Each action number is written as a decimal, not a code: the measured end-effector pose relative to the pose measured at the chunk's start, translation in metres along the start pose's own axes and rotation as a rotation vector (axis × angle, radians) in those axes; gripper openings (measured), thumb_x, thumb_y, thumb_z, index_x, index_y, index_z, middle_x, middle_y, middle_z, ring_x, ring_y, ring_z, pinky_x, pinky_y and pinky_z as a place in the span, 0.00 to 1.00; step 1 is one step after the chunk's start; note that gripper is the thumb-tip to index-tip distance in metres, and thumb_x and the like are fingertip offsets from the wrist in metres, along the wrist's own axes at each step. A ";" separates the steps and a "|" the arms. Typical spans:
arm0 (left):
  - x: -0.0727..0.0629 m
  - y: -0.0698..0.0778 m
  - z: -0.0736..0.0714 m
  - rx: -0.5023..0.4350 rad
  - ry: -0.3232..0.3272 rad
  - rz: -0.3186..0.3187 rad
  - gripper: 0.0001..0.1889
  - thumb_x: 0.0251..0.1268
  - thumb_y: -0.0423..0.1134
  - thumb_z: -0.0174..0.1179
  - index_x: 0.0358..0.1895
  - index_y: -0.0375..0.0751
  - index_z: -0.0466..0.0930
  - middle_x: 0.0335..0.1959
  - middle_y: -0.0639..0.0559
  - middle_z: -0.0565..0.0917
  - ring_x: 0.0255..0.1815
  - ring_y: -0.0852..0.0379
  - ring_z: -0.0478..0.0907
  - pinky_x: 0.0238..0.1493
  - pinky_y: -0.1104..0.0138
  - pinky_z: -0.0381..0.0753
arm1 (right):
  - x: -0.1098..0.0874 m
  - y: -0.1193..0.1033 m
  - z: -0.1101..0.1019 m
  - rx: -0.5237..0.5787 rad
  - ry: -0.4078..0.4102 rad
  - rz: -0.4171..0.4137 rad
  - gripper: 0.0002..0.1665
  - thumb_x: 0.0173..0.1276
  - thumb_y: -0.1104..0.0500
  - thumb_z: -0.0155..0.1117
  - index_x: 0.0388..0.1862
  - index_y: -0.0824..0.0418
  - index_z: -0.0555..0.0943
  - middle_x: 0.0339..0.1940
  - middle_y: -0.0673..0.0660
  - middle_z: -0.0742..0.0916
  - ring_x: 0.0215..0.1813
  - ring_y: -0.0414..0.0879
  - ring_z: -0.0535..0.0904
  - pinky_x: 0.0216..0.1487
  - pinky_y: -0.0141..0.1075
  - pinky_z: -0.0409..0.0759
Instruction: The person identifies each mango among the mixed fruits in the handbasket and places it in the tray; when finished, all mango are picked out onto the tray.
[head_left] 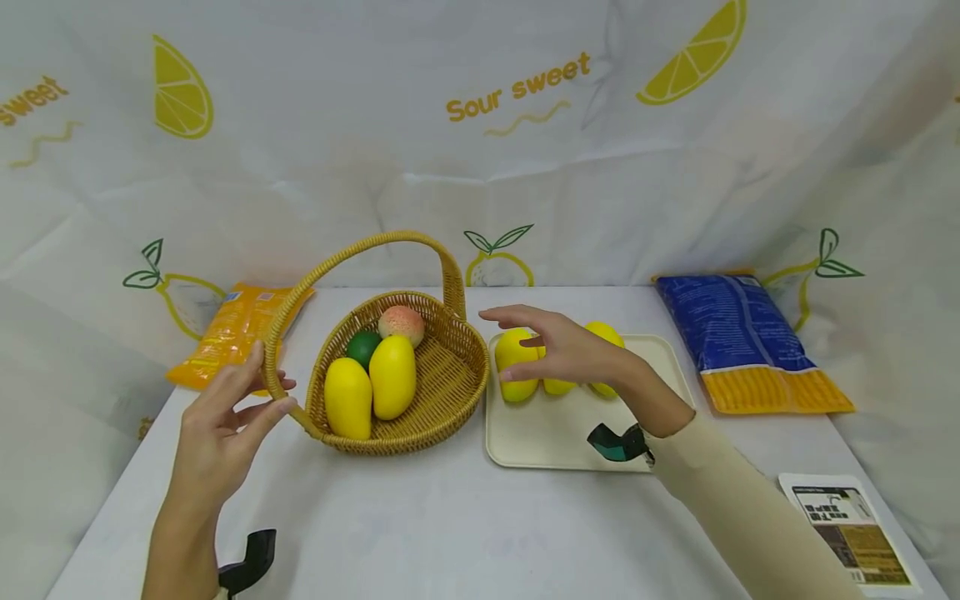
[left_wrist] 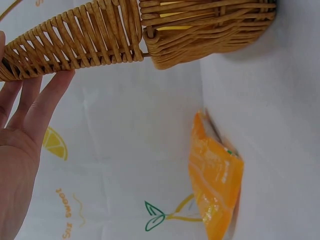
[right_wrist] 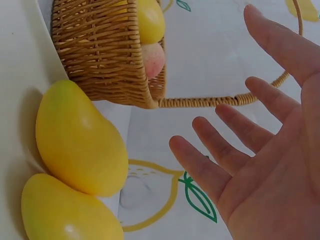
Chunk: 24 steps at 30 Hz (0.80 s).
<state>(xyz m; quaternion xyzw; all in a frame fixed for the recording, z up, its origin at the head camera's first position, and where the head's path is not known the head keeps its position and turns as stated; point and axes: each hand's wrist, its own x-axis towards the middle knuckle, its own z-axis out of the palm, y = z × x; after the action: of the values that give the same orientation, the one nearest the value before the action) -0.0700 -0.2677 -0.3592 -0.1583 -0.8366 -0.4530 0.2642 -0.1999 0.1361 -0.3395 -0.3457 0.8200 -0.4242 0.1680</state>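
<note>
My left hand (head_left: 217, 437) holds the handle of a wicker basket (head_left: 446, 392) at its lower left, thumb in front and fingers behind. Two yellow mangoes (head_left: 393, 377), a dark green fruit (head_left: 362, 347) and a pinkish peach (head_left: 402, 323) lie in the left and back of the basket. Over a cream tray (head_left: 540, 437) hovers my right hand (head_left: 573, 346), its fingers spread and nothing in them. Beneath it, yellow mangoes (right_wrist: 80, 137) rest on the tray, partly hidden by the hand in the head view. The right wrist view shows the palm facing the basket.
An orange bag (head_left: 232, 329) lies behind the basket at the left. At the back right is a blue and orange bag (head_left: 742, 333). A white packet with a printed label (head_left: 851, 533) sits at the right front edge. A lemon-print cloth (head_left: 337, 167) hangs behind the table.
</note>
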 end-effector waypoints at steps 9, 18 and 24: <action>0.002 0.001 0.001 -0.001 -0.001 0.014 0.46 0.46 0.10 0.67 0.74 0.37 0.68 0.48 0.71 0.80 0.49 0.75 0.82 0.45 0.83 0.84 | 0.024 -0.016 0.007 -0.021 -0.049 -0.027 0.47 0.64 0.50 0.76 0.79 0.49 0.66 0.79 0.46 0.70 0.78 0.55 0.68 0.73 0.58 0.77; 0.002 0.000 0.001 0.021 0.001 0.035 0.46 0.47 0.11 0.68 0.74 0.38 0.67 0.48 0.72 0.79 0.50 0.76 0.82 0.45 0.84 0.84 | 0.049 -0.025 0.016 -0.035 -0.080 -0.038 0.46 0.64 0.47 0.75 0.78 0.45 0.66 0.79 0.47 0.71 0.79 0.50 0.67 0.71 0.57 0.79; 0.002 0.000 0.001 0.019 0.002 0.036 0.46 0.47 0.11 0.67 0.74 0.37 0.67 0.48 0.73 0.79 0.49 0.76 0.82 0.45 0.84 0.84 | 0.066 -0.030 0.021 -0.096 -0.093 -0.048 0.45 0.64 0.44 0.75 0.78 0.43 0.68 0.80 0.46 0.70 0.80 0.46 0.66 0.70 0.49 0.80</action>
<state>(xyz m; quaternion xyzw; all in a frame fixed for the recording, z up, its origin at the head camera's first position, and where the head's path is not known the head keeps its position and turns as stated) -0.0715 -0.2668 -0.3583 -0.1703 -0.8376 -0.4405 0.2745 -0.2217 0.0650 -0.3262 -0.3921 0.8223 -0.3716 0.1789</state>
